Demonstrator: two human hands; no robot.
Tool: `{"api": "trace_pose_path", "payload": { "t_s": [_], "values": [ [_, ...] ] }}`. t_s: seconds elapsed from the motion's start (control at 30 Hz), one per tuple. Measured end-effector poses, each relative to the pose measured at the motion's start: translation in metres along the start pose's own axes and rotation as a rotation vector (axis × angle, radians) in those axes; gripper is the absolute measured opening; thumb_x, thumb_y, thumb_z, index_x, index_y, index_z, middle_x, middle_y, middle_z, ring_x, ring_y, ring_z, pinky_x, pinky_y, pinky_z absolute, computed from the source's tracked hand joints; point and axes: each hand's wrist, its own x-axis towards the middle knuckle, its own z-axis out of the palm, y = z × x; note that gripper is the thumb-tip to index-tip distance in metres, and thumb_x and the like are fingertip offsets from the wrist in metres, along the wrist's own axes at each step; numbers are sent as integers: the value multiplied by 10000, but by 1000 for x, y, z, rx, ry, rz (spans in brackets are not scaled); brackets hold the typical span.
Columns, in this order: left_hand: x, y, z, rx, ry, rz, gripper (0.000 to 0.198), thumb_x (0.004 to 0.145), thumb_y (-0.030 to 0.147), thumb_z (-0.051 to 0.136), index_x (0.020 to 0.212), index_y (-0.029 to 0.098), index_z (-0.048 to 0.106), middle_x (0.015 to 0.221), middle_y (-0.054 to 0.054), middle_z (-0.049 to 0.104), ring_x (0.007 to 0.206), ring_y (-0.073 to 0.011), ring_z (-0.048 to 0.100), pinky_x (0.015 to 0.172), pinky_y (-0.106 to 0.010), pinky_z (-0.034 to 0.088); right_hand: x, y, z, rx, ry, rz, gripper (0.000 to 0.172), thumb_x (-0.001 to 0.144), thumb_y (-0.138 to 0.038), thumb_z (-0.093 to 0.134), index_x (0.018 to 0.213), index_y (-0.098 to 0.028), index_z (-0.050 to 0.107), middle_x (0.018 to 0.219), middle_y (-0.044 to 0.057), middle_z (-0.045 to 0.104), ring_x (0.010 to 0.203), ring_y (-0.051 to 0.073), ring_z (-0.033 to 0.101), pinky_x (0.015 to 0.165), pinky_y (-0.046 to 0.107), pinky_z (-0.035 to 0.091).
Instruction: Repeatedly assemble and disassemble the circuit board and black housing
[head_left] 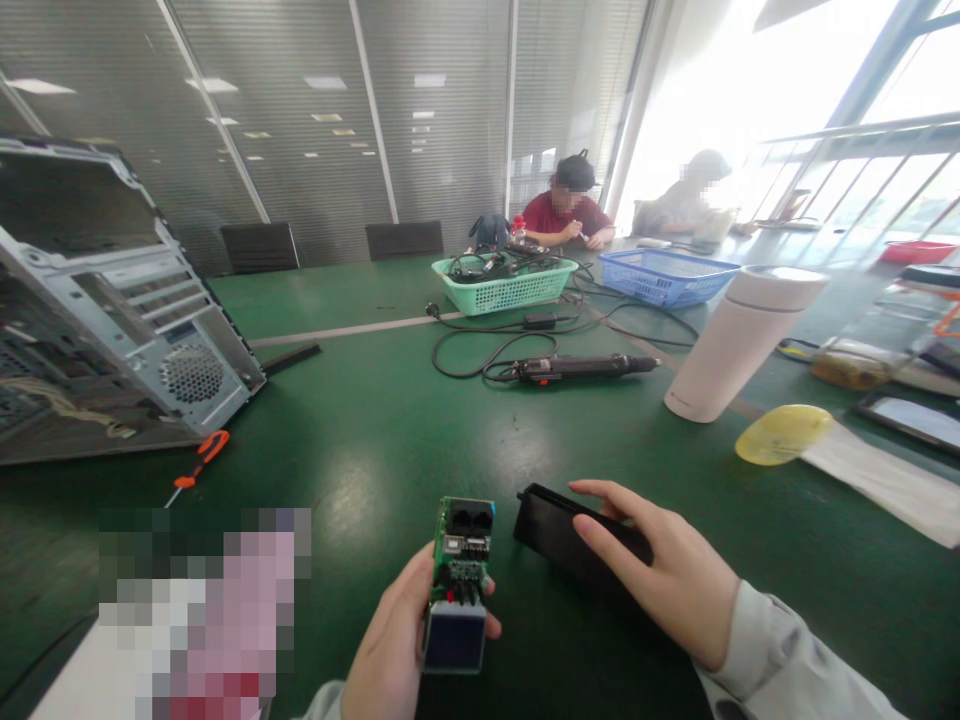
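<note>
My left hand (397, 630) is closed around a green circuit board (469, 575). Two black sockets sit at the board's far end, and a small dark screen (455, 638) at its near end. To the right of it, my right hand (660, 570) grips a long black plastic casing (555, 535) with thumb and fingers on either side. The casing's far end is close to the board but apart from it, and its near part is hidden under my hand.
An open metal computer case (187, 370) and an orange-handled screwdriver (202, 460) are on the left. Ahead lie a corded electric screwdriver (585, 368), a green basket (510, 290) of cables and a blue basket (667, 280). A pale tumbler (742, 345) stands right. Two people sit beyond.
</note>
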Motion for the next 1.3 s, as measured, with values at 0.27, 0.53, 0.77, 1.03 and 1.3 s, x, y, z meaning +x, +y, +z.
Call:
{"api": "trace_pose_path", "payload": {
  "t_s": [0.27,0.53,0.77,1.03,1.3],
  "values": [
    [14,1,0,-72,-121,-118,507,689,658,721,738,154,745,643,-37,771,454,-175,714,410,-204,490,-8,-17,-10,508,-171,331,600,801,-737,525,986,-205,734,1071,84,696,1032,262,614,867,332,506],
    [16,-5,0,-113,-123,-127,662,685,773,616,647,123,741,455,-59,706,404,-150,664,419,-191,461,-5,-19,4,1326,-776,602,556,752,-645,663,1026,-161,670,719,32,668,562,116,622,499,186,436],
    [20,-12,-2,-127,-114,-118,670,595,788,664,625,120,717,427,-57,691,363,-163,653,365,-197,426,-7,-20,5,1164,-605,562,531,849,-664,531,1001,-168,644,810,52,661,718,155,657,609,239,524],
    [15,-3,0,-161,-73,-107,540,697,671,721,889,166,698,706,-60,796,555,-236,760,443,-252,513,14,7,-45,-255,119,-70,481,809,-578,521,1122,-224,614,1069,96,643,1025,296,603,916,505,483],
    [13,-5,0,-173,-47,-58,460,710,614,756,853,181,699,664,-46,791,619,-210,733,513,-262,556,24,78,-114,-738,-12,466,286,861,-402,444,918,-172,605,1074,226,664,1022,369,642,863,474,479]
  ]
}}
